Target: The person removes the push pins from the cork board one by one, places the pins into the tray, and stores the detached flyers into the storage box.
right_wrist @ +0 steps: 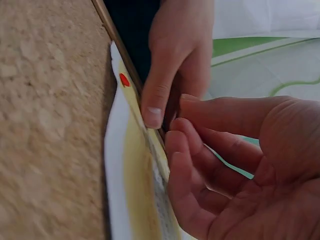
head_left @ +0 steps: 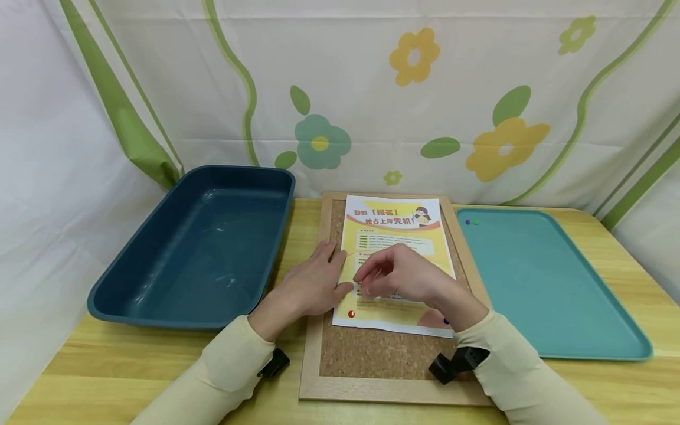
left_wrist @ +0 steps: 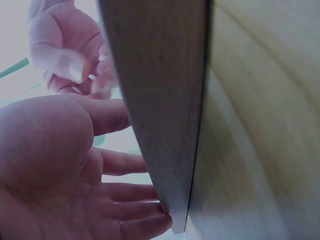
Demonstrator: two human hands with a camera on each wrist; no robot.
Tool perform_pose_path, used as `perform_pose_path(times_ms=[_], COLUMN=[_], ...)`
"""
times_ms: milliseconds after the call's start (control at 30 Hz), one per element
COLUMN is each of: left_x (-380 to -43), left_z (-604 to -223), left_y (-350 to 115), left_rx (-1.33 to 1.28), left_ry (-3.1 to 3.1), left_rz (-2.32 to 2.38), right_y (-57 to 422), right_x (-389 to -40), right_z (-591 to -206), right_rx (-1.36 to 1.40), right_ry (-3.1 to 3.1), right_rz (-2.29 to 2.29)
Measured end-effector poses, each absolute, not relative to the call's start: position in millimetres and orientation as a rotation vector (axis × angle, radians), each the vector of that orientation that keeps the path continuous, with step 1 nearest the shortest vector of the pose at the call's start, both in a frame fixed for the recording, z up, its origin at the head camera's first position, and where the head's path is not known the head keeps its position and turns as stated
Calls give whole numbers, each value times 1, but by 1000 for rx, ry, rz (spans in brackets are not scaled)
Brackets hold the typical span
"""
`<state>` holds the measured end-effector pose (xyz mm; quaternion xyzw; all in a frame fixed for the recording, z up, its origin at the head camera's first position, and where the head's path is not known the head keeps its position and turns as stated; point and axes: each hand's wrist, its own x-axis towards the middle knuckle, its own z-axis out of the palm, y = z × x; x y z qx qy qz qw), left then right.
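Note:
A printed yellow-and-white poster [head_left: 393,313] lies on a wood-framed corkboard [head_left: 372,354]. A red pushpin [head_left: 351,314] marks its lower left corner; a blue pushpin [head_left: 446,321], partly hidden by the right wrist, is at the lower right. My left hand [head_left: 314,282] rests along the board's left frame, fingers extended, thumb at the poster's edge. Over the poster's middle left, my right hand [head_left: 401,274] has curled fingers, with thumb and index tips close together. In the right wrist view, whether anything small sits between those fingertips [right_wrist: 187,102] is unclear.
A deep dark blue bin [head_left: 212,248] stands left of the board. To the right lies a flat teal tray [head_left: 547,283], with a purple pin [head_left: 467,222] and a green pin [head_left: 476,222] near its upper left corner. Behind hangs a flowered white curtain [head_left: 372,88].

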<state>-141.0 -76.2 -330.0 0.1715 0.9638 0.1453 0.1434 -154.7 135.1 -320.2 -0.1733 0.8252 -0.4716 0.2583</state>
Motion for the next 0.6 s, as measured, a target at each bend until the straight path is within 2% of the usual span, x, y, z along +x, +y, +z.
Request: perform_pose_path(times_ms=[600], left_x=[-141], left_z=[-331], left_y=[-76], left_rx=[525], left_ry=[2801], left_rz=[406], right_y=[119], right_x=[-144], right_z=[-332], right_rx=[-521], right_ry=[2197], right_rz=[-1175])
